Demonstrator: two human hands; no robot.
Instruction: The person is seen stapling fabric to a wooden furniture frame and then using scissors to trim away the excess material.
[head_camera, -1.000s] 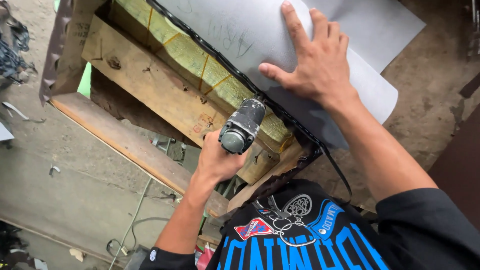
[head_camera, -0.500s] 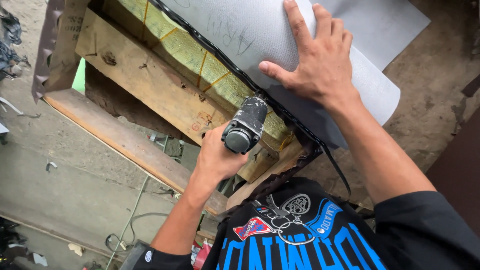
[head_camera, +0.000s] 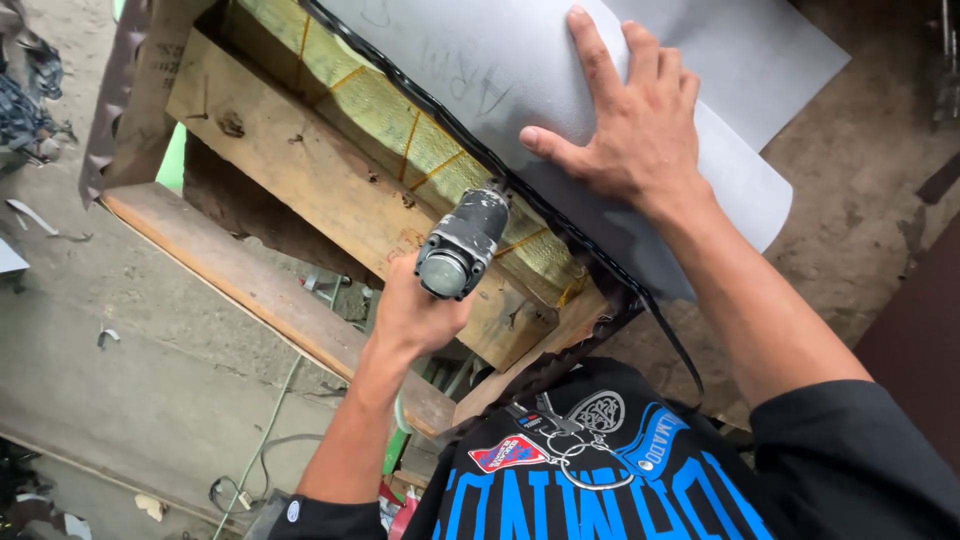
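Grey metal sheet: large, lay across a wooden frame, its near edge lined with a black trim strip. Yellow padding showed between sheet and timber. Concrete floor lay below, with a thin cable trailing. Right hand: open, fingers spread, pressed flat on the sheet. Left hand: closed around a grey power tool, whose nose met the trim strip at the sheet's edge.
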